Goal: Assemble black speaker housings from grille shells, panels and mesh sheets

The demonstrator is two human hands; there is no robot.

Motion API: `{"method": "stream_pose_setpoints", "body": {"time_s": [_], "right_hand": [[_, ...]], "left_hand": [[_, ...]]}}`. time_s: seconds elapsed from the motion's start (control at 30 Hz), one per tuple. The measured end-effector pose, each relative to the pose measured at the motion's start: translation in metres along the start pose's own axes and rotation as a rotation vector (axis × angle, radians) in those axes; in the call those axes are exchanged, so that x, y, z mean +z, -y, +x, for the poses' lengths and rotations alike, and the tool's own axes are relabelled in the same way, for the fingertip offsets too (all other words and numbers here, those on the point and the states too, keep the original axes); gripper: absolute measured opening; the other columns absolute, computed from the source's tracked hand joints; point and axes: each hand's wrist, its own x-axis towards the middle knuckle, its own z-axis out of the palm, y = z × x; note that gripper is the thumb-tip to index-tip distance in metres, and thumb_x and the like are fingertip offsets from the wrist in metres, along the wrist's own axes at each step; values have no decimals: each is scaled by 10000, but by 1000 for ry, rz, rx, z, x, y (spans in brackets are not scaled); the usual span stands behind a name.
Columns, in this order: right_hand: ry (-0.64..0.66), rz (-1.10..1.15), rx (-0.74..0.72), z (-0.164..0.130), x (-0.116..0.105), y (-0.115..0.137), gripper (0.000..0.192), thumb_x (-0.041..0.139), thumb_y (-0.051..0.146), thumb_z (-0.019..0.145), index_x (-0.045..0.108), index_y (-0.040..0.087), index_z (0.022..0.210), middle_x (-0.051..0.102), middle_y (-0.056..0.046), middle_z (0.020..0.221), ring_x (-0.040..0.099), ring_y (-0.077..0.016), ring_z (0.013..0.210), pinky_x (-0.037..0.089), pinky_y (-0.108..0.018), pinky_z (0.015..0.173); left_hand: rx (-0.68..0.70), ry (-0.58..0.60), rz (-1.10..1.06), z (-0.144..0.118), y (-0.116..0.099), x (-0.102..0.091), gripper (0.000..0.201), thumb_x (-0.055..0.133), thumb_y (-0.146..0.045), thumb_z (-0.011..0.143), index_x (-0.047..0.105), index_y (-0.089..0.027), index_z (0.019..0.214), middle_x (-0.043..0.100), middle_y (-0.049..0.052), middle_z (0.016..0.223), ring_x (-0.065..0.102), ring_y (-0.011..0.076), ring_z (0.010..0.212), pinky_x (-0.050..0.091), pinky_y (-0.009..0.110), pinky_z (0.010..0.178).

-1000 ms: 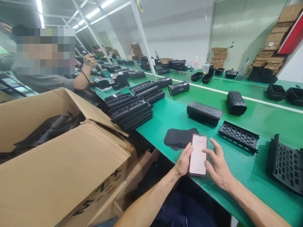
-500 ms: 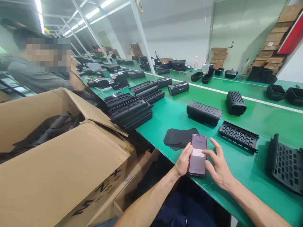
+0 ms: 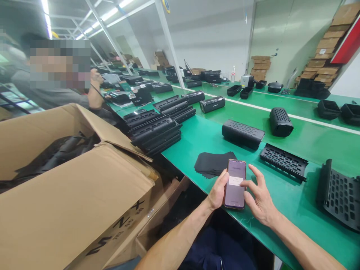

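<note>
A smartphone (image 3: 235, 195) is gripped by my left hand (image 3: 218, 190) at the near edge of the green table. On its dimmed screen a white pop-up box shows, its text too small to read. My right hand (image 3: 260, 197) is open, fingers apart, with the index fingertip at the lower right of that box. Just behind the phone lies a stack of thin black sheets (image 3: 212, 163). Beyond my right hand is a black perforated panel (image 3: 283, 161), and a closed black perforated casing (image 3: 242, 134) rests behind it.
An open cardboard box (image 3: 107, 180) with dark parts inside stands at my left. Black panels (image 3: 156, 137) are piled on the table beside it. A curved perforated panel (image 3: 341, 195) lies far right. A co-worker (image 3: 56, 92) sits at the left.
My right index fingertip has moved slightly down on the phone screen, toward the pop-up's lower edge. The co-worker's head and raised hand have shifted a little. My left hand stays in place.
</note>
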Motion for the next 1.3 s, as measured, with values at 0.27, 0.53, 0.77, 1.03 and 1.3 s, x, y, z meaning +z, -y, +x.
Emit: {"method": "stream_pose_setpoints", "body": {"time_s": [0.27, 0.53, 0.77, 1.03, 1.3], "right_hand": [[-20, 9, 5, 0, 1, -1, 229, 464, 303, 1038, 632, 231, 1175, 239, -141, 1673, 332, -399, 1535, 455, -667, 1133], [-22, 6, 44, -2, 3, -2, 243, 461, 318, 1036, 629, 221, 1181, 267, -164, 1657, 362, -407, 1521, 480, -658, 1106], [-20, 17, 51, -2, 2, -1, 254, 451, 334, 1042, 638, 228, 1178, 263, -148, 1661, 366, -402, 1519, 486, -645, 1106], [10, -44, 37, -3, 7, -6, 397, 450, 386, 1063, 537, 284, 1436, 160, -131, 1697, 282, -409, 1556, 421, -680, 1155], [12, -74, 40, -2, 9, -6, 428, 451, 375, 1067, 501, 289, 1484, 120, -129, 1715, 261, -411, 1563, 398, -686, 1166]], "left_hand": [[-12, 16, 1, -1, 0, -1, 526, 620, -607, 967, 643, -176, 1268, 772, 142, 1139, 766, 301, 900, 591, 410, 773], [-21, 7, -69, 1, 4, -2, 571, 673, -590, 940, 633, -170, 1325, 746, 150, 1251, 756, 287, 992, 602, 407, 858], [-14, 20, -73, 1, 3, -1, 567, 671, -593, 941, 630, -171, 1318, 752, 149, 1243, 761, 285, 966, 608, 410, 854], [-15, -11, -23, 0, 5, -3, 539, 646, -601, 955, 635, -160, 1264, 777, 133, 1116, 762, 275, 910, 597, 380, 791], [-1, -20, -2, 0, 5, -4, 565, 661, -602, 946, 628, -151, 1285, 773, 132, 1132, 752, 269, 952, 580, 351, 812]]}}
